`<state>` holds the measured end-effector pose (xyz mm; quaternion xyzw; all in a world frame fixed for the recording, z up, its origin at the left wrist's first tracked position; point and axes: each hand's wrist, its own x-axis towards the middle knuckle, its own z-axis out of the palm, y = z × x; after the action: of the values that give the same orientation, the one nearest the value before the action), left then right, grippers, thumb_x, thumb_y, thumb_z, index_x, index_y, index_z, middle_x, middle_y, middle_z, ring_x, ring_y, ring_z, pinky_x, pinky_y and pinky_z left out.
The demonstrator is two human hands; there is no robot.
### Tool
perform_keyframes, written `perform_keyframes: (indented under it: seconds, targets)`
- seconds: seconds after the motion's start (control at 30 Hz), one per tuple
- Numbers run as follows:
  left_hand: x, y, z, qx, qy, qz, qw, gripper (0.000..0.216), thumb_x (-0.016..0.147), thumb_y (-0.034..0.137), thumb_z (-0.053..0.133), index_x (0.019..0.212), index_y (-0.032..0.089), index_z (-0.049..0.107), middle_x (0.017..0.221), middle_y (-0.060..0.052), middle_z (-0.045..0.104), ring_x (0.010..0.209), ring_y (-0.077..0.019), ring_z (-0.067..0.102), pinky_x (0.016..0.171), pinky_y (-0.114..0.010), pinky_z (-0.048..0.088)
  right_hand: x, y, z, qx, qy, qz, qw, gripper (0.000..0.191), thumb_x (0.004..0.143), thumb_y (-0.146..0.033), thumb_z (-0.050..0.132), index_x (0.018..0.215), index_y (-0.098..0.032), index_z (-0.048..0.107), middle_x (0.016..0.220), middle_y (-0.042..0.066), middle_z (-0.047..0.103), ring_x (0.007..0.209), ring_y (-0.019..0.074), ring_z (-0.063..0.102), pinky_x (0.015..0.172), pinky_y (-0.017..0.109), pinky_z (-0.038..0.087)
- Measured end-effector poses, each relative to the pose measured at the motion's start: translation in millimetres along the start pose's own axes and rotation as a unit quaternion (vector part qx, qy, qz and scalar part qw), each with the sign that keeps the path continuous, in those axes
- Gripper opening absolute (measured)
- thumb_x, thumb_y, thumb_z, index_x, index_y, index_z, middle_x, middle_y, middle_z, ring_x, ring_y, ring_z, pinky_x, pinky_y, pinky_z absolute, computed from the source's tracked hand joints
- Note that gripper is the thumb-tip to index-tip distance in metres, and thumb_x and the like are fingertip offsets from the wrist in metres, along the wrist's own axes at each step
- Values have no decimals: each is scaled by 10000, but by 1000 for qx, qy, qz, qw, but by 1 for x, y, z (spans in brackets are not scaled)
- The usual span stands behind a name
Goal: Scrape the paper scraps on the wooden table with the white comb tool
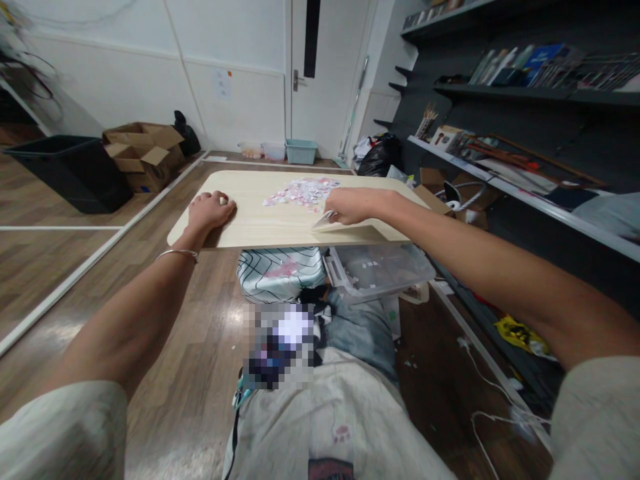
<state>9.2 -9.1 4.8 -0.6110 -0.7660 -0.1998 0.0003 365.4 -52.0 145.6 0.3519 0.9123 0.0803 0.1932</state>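
Observation:
A small pale wooden table (245, 223) stands before me, with a loose heap of small pink and white paper-like pieces (305, 192) near its far side. My right hand (350, 205) is closed on a thin, flat white card-like piece (323, 221), whose edge slants down to the tabletop just in front of the heap. What the piece is exactly, I cannot make out. Toward the table's left edge rests my left hand (213, 210), its fingers bent and slightly apart, with nothing visible in it.
Below the table's near edge are a white cloth-covered container with dark lines (260, 277) and a clear plastic box (395, 270) holding a few scraps. A black bin (75, 173) and cardboard boxes (145, 157) stand at left. Dark shelves (500, 97) line the right.

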Motion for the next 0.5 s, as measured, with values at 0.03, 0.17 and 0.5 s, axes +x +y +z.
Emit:
perform_keyframes:
  seconds: [0.03,0.17,0.5]
  targets:
    - [0,0,0,0,1,1,1000,634,920,559,443,1360,177,694,1468,-248,648,1382,-463,560,1160,-574,438,0,1,-2,-7,8,12,1000,295,916,-150,657,1139,-53,824,1041,203,812,899,244,727,752,319,401]
    - [0,0,1,-4,6,3,1000,620,913,547,452,1346,179,701,1452,-248,657,1370,-469,562,1147,-577,444,4,-3,-1,-38,-7,40,998,314,916,-136,653,1165,-43,819,1083,225,804,921,259,738,750,328,409]
    - [1,-1,1,0,-4,-1,1000,686,920,576,413,1394,156,677,1481,-265,632,1396,-471,544,1174,-576,427,3,-3,-2,-39,-9,-11,999,331,915,-139,627,1178,-63,813,1050,190,814,890,233,723,740,321,402]
